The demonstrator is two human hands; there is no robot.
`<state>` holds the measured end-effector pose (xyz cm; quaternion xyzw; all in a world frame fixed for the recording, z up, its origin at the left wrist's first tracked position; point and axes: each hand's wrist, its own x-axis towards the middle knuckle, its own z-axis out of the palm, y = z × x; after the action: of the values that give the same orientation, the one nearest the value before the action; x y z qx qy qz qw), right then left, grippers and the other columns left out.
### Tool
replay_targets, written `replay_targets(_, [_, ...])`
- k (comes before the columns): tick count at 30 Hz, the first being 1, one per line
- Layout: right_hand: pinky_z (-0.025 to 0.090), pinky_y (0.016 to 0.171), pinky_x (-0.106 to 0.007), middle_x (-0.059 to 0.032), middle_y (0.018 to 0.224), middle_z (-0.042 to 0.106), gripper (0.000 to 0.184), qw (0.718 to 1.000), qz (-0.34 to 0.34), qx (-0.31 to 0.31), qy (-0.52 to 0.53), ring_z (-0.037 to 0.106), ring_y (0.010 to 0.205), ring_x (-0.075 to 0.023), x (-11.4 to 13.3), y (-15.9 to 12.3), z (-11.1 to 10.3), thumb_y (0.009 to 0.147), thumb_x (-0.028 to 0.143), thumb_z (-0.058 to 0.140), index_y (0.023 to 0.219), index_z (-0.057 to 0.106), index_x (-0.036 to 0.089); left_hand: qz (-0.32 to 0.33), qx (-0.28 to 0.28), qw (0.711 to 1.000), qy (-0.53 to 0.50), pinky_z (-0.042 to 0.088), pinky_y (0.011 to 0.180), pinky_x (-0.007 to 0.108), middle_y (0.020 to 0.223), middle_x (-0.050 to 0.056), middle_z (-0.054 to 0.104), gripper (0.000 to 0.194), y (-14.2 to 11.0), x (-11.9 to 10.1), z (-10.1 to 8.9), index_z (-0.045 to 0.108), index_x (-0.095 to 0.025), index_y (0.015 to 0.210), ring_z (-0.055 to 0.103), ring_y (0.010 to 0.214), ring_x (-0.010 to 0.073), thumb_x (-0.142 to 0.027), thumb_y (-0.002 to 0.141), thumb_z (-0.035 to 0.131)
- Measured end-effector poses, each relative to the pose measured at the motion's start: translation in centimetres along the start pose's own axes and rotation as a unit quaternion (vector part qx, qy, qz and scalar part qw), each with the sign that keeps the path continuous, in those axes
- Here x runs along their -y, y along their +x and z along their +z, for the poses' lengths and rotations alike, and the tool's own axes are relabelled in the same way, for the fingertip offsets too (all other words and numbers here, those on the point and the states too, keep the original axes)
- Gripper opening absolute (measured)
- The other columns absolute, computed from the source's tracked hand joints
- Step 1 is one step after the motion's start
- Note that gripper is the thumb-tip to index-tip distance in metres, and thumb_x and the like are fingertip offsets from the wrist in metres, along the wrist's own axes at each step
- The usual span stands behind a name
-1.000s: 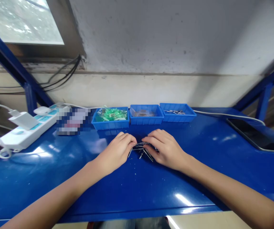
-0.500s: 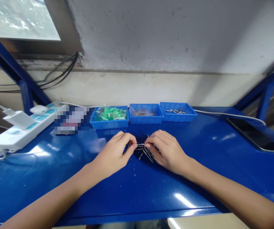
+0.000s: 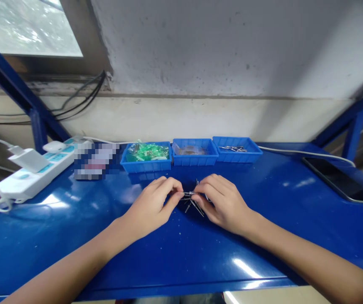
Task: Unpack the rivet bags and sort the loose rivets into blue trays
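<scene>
My left hand (image 3: 161,198) pinches one end of a thin metal rod (image 3: 188,193) between thumb and index finger. At the rod's other end, the fingertips of my right hand (image 3: 221,200) are closed on it. The rod lies level between the two hands, and a thicker, shiny section shows near the right fingertips. Just below the hands, several thin metal rods (image 3: 196,208) form a loose pile on the blue table (image 3: 181,257). My right hand hides part of this pile.
Three blue bins stand along the back: one with green bagged pieces (image 3: 150,152), one with a clear bag (image 3: 194,150), one with metal rods (image 3: 235,149). A white power strip (image 3: 26,179) sits at left, a blurred-out object (image 3: 97,162) beside it, a black phone (image 3: 339,179) at right.
Both hands keep their pinch on the rod in nearly the same place. A thicker, shiny section now shows more clearly near the right fingertips. The view has shifted slightly.
</scene>
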<state>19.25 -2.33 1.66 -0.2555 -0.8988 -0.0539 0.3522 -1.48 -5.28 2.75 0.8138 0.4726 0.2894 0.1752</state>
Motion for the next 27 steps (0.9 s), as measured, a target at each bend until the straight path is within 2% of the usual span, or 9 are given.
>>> replay_targets(6, [0.043,0.063,-0.030,-0.0052,0.079,0.063,0.008,1.000,-0.026,-0.015,-0.003,0.056,0.071,-0.0158,0.4,-0.1,-0.2,0.088,0.020,0.051,0.091,0.057,0.017,0.006,0.027,0.999,0.021,0.042,0.076,0.031,0.082,0.000,0.059,0.020,0.2,-0.4,-0.5,0.052,-0.021,0.086,0.055,0.080,0.0155,-0.030,0.095,0.036])
replay_targets(9, [0.044,0.062,-0.030,-0.0045,0.076,0.063,0.004,0.997,-0.030,-0.066,-0.025,0.056,0.069,-0.0158,-0.9,0.2,-1.4,0.086,0.020,0.053,0.088,0.057,0.019,-0.021,0.064,0.995,0.071,0.042,0.069,0.031,0.076,0.000,0.060,0.024,0.4,0.0,-1.1,0.054,-0.022,0.086,0.055,0.074,0.0170,-0.038,0.093,0.039])
replay_targets(11, [0.045,0.064,-0.030,-0.0049,0.074,0.063,0.006,0.988,0.022,-0.127,-0.088,0.056,0.067,-0.0159,-3.1,0.3,-2.6,0.087,0.022,0.052,0.083,0.057,0.020,-0.041,0.093,0.988,0.115,0.040,0.062,0.029,0.069,0.000,0.060,0.029,0.4,0.6,-1.5,0.055,-0.021,0.078,0.055,0.067,0.0173,-0.046,0.090,0.043])
replay_targets(13, [0.044,0.067,-0.033,-0.0071,0.074,0.062,0.017,0.957,0.142,-0.156,-0.201,0.057,0.070,-0.0184,-5.9,-0.1,-3.7,0.089,0.029,0.048,0.083,0.059,0.019,-0.043,0.117,0.980,0.156,0.038,0.058,0.028,0.068,0.000,0.060,0.031,0.4,1.4,-1.7,0.055,-0.021,0.072,0.055,0.065,0.0177,-0.049,0.085,0.049])
replay_targets(15, [0.044,0.065,-0.035,-0.0101,0.081,0.063,0.026,0.919,0.250,-0.115,-0.283,0.058,0.076,-0.0233,-8.6,-0.7,-4.4,0.088,0.038,0.048,0.093,0.061,0.016,-0.037,0.132,0.974,0.182,0.037,0.058,0.028,0.069,0.000,0.060,0.028,0.3,2.1,-1.8,0.056,-0.021,0.071,0.056,0.068,0.0188,-0.046,0.082,0.054])
replay_targets(18, [0.044,0.063,-0.037,-0.0125,0.086,0.064,0.035,0.899,0.312,-0.034,-0.306,0.058,0.079,-0.0278,-10.3,-1.6,-4.4,0.084,0.044,0.052,0.100,0.062,0.014,-0.045,0.147,0.971,0.185,0.037,0.058,0.028,0.072,0.001,0.062,0.020,0.2,2.4,-1.8,0.058,-0.022,0.072,0.057,0.072,0.0202,-0.039,0.082,0.054])
replay_targets(20, [0.045,0.066,-0.038,-0.0118,0.086,0.064,0.033,0.919,0.288,-0.020,-0.269,0.058,0.080,-0.0271,-9.5,-1.5,-3.7,0.085,0.042,0.052,0.100,0.063,0.015,-0.064,0.152,0.970,0.181,0.037,0.057,0.028,0.072,0.001,0.062,0.018,0.1,2.4,-2.0,0.059,-0.022,0.072,0.058,0.072,0.0206,-0.035,0.083,0.053])
replay_targets(24, [0.046,0.072,-0.037,-0.0095,0.083,0.063,0.029,0.974,0.164,0.028,-0.155,0.057,0.080,-0.0237,-5.4,-0.4,-1.7,0.087,0.039,0.051,0.099,0.062,0.016,-0.069,0.139,0.970,0.190,0.039,0.060,0.030,0.075,0.001,0.063,0.014,0.0,2.4,-2.1,0.060,-0.022,0.073,0.058,0.073,0.0208,-0.025,0.082,0.050])
replay_targets(27, [0.045,0.074,-0.037,-0.0097,0.087,0.063,0.028,0.985,0.110,0.084,-0.108,0.056,0.082,-0.0224,-2.9,0.0,-0.5,0.088,0.037,0.050,0.101,0.062,0.016,-0.055,0.130,0.971,0.192,0.039,0.063,0.031,0.077,0.002,0.063,0.014,0.0,2.5,-1.8,0.059,-0.021,0.075,0.057,0.076,0.0206,-0.024,0.083,0.048])
